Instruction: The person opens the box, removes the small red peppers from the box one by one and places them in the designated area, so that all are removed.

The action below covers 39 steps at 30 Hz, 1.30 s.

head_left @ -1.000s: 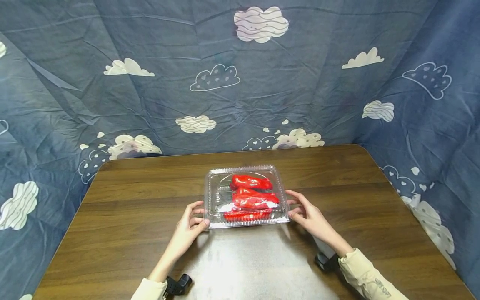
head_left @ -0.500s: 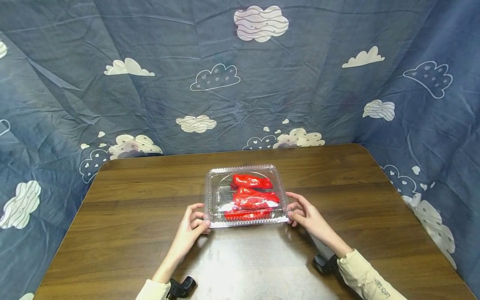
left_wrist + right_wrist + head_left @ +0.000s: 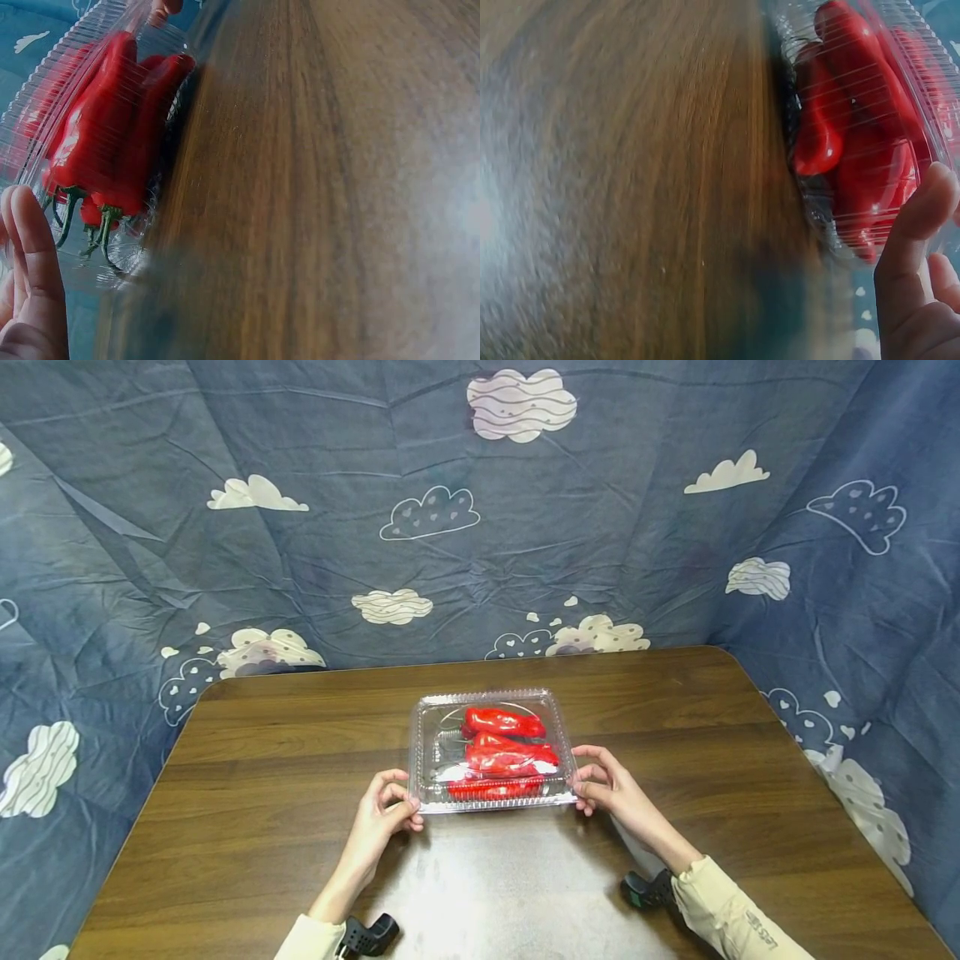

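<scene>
A clear plastic clamshell box (image 3: 441, 752) with several red peppers (image 3: 504, 752) inside sits mid-table, its lid down. In the left wrist view, the green stems of the peppers (image 3: 94, 142) point toward my left hand. My left hand (image 3: 375, 822) holds the box's near left corner, thumb on the rim and fingers curled at the side. At the near right corner, my right hand (image 3: 618, 793) pinches the rim. The right wrist view has the right thumb (image 3: 919, 225) against the edge of the lid. Some of the right fingertips are hidden behind the box.
The brown wooden table (image 3: 262, 760) stretches out on both sides, with bright glare at its near middle. A blue cloud-printed cloth (image 3: 337, 527) hangs right behind the far edge and along the sides. Black wrist cameras (image 3: 371, 935) sit close above the tabletop.
The box stays in place. My left wrist has shifted slightly right and its fingers have come further round the near left corner. My right fingers have curled a little more at the right corner.
</scene>
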Available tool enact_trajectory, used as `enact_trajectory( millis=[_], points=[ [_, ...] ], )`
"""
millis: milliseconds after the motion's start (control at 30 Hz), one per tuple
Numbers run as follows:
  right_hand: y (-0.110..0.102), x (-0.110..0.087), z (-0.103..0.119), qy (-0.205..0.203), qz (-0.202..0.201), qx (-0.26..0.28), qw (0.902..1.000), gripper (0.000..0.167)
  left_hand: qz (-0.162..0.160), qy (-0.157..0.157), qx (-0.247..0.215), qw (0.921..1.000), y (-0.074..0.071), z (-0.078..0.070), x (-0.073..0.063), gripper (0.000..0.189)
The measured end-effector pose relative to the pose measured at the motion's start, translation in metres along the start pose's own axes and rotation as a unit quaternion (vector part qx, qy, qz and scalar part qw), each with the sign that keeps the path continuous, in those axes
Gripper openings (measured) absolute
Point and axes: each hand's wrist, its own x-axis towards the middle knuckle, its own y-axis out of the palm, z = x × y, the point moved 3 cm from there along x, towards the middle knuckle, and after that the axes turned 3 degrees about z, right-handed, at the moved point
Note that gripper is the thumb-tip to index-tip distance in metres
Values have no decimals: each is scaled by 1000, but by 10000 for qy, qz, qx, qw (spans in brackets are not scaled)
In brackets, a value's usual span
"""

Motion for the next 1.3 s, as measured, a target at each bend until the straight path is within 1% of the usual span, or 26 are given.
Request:
enact_trajectory(
  millis=[200, 333, 467, 567, 733, 867, 933, 1000, 1067, 1133, 1200, 1300],
  points=[
    [2, 0, -4, 88, -36, 414, 9991, 41, -106, -30, -72, 9999, -1, 1, -1, 37],
    [2, 0, -4, 164, -115, 519, 9985, 40, -157, -67, -104, 9998, -1, 0, -1, 34],
    [2, 0, -4, 271, -221, 618, 9975, 36, -195, -201, -165, 9995, -2, -2, -1, 33],
    [2, -1, -4, 338, -287, 725, 9964, 33, -164, -379, -257, 9988, -2, -2, -1, 30],
    [1, -1, -4, 325, -346, 788, 9958, 32, 45, -596, -233, 9979, -4, -2, -1, 17],
    [1, -2, -3, 312, -381, 813, 9955, 33, 233, -616, -99, 9978, -3, -2, -1, 7],
    [2, -1, -2, 309, -387, 835, 9953, 34, 336, -605, -35, 9976, -2, -3, -1, 8],
    [2, -1, -2, 295, -377, 850, 9952, 34, 421, -577, 41, 9974, 0, -3, -1, 12],
    [2, -1, -1, 273, -329, 867, 9953, 34, 500, -530, 95, 9973, 2, -3, -1, 15],
    [2, -1, -1, 240, -206, 911, 9953, 34, 510, -507, 111, 9973, 2, -4, -1, 15],
    [1, -3, -1, 228, -21, 975, 9950, 36, 491, -547, 115, 9972, 1, -4, -1, 16],
    [1, -6, -2, 285, 306, 1107, 9930, 45, 458, -616, 114, 9970, 0, -4, -2, 17]
  ],
)
